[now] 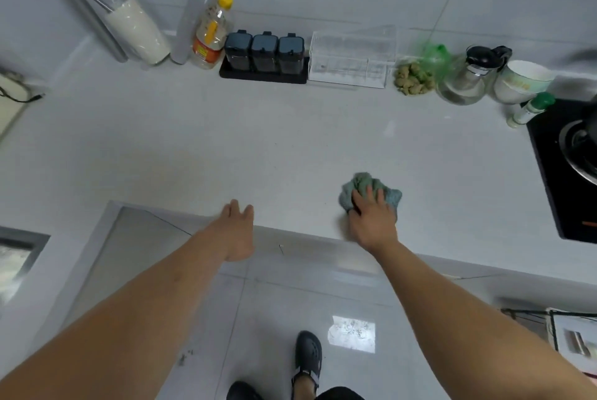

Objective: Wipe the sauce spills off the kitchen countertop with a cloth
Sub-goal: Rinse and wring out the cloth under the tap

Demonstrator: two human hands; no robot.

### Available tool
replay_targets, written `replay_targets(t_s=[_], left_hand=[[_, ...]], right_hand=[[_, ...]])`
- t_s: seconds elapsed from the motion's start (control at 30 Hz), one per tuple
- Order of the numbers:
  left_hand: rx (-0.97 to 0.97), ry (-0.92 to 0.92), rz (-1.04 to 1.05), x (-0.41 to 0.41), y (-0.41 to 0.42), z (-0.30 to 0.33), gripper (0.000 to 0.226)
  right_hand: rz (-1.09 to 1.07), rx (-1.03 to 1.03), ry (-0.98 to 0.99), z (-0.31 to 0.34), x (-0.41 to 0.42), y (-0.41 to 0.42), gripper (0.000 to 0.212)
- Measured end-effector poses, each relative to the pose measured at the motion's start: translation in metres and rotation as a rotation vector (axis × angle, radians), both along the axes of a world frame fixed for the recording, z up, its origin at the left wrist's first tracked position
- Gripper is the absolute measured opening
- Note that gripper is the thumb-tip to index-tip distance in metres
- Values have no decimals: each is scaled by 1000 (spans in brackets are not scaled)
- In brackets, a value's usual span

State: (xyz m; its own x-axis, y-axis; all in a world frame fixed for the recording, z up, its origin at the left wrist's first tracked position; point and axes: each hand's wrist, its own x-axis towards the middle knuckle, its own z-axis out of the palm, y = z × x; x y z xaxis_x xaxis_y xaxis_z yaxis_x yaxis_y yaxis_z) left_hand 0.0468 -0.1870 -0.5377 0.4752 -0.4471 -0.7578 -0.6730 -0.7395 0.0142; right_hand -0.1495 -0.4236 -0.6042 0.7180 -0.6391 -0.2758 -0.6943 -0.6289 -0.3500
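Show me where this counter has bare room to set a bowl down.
The wide middle of the countertop is bare, between the spice jar rack at the back and the front edge, left of the cloth under the right hand. The back row is crowded, from the oil bottle to the bowls.

Left arm: bare, stretched forward.
Left hand: loose and empty, fingers slightly apart, their tips at the bench's near edge.
Right arm: bare, stretched forward.
Right hand: palm down, fingers spread, pressing flat on what lies beneath them.
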Motion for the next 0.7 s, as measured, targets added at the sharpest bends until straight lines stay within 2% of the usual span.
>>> replay_targets(t_s=[0.1, 0.23, 0.4, 0.5, 0.6, 0.7], left_hand=[[-69, -20, -15, -9, 37, -1, 94], [-217, -15, 134, -3, 82, 13, 84], [-313, -27, 427, 22, 164, 46, 73], [-357, -49, 543, 39, 226, 65, 72], [-429, -85, 629, 55, 290, 84, 80], [-509, -135, 752, 72, 365, 103, 81]], right_hand=[[153, 80, -57, 7, 50, 50, 57], [278, 283, -117, 7, 100, 121, 69], [169, 572, -195, 27, 155, 196, 60], [76, 840, -255, 59, 191, 247, 51], [115, 1046, -269, 100, 226, 302, 43], [225, 1210, -278, 140, 256, 373, 48]])
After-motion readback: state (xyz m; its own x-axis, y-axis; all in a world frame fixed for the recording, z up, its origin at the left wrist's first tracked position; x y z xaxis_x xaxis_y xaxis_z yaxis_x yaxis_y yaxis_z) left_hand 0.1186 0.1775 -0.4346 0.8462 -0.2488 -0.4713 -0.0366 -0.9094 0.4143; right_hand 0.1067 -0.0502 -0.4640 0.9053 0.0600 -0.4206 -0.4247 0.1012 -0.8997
